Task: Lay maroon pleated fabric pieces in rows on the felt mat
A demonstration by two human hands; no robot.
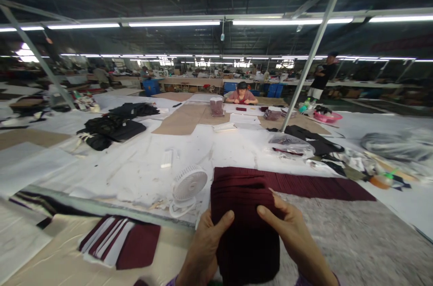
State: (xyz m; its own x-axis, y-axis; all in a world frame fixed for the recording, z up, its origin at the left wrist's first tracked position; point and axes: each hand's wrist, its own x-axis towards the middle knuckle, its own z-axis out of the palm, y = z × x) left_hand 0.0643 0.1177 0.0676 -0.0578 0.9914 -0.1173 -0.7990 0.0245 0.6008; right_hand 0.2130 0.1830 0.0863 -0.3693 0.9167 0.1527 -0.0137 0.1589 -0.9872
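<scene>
Between my two hands is a thick stack of dark maroon fabric pieces [243, 232], its layered edges fanned at the top. My left hand [209, 241] grips the stack's left side, thumb on the near face. On the right side, my right hand [291, 227] holds it the same way, with the thumb on the face and fingers behind. Just beyond lies a long row of overlapping maroon fabric pieces [321, 186] along the grey speckled cloth [358, 223]. To the lower left, maroon and white pieces [120, 241] are spread on a beige surface.
A white desk fan [189, 182] stands left of the stack. Black garments [111, 130] lie farther left. A clear plastic bag [291, 145], dark cloth and a pink basin [327, 117] are at the right, near a slanted metal post [313, 56]. A co-worker [241, 94] sits across the table.
</scene>
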